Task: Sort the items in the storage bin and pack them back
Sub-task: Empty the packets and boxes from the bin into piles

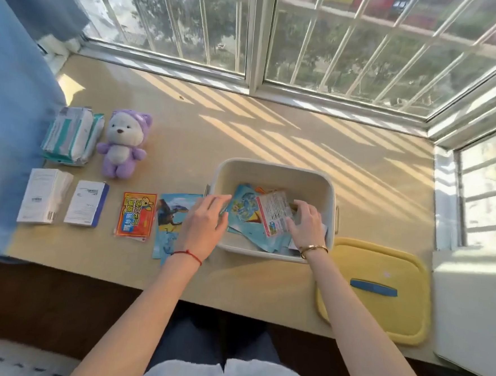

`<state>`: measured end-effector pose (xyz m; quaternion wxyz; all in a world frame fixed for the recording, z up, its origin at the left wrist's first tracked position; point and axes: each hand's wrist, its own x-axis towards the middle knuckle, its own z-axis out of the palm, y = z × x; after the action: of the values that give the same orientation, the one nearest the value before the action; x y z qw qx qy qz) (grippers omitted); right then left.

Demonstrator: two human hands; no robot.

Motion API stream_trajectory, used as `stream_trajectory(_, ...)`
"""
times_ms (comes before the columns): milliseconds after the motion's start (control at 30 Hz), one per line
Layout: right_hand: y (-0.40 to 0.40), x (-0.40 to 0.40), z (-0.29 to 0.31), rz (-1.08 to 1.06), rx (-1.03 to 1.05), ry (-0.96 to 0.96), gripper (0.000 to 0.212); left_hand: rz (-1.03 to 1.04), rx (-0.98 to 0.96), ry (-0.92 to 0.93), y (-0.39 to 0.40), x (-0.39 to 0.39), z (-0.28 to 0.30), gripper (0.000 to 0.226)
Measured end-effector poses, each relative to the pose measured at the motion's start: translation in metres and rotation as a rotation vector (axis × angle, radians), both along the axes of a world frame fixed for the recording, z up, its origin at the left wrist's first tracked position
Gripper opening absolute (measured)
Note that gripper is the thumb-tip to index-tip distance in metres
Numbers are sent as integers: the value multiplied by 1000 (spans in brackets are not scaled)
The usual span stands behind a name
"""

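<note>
On the worktop point(244, 134), far left of the left hand point(206, 223), lie wipe packs point(68, 134), a purple bear point(123, 144), two white boxes point(45, 195) and an orange packet point(136, 213). The left hand's grip is loose, fingers straight, over the bin's left rim and a blue dinosaur packet point(169, 226). The white storage bin point(274, 172) holds blue packets point(246, 211). The right hand point(306, 222) grips a red-edged packet point(274, 211) inside. Right of it lies the yellow lid point(380, 288), at the front edge. Behind the bin is bare, sunny room.

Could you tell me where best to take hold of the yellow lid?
Probably by the blue handle in the middle of the yellow lid, coming from above. The lid lies flat on the sill right of the bin, so its edges offer little grip, while the handle looks raised.
</note>
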<state>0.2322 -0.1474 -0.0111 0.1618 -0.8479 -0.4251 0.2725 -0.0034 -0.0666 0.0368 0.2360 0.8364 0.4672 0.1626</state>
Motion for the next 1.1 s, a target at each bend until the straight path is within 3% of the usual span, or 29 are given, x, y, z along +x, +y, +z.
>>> stream_trajectory(233, 37, 22, -54, 31, -83, 47, 47, -6, -162, 158, 31, 46, -72, 40)
stream_trajectory(533, 63, 29, -115, 10, -228, 130, 56, -211, -336, 249, 79, 93, -155, 55)
stream_trajectory(667, 63, 28, -130, 2, -218, 141, 61, -289, -331, 332, 87, 103, -180, 61)
stream_trajectory(967, 59, 26, -146, 15, -182, 18, 50, -285, -242, 479, 93, 106, -196, 70)
stream_trajectory(1100, 62, 27, -142, -33, -171, 78, 40, -266, -216, 454, 93, 107, -191, 58)
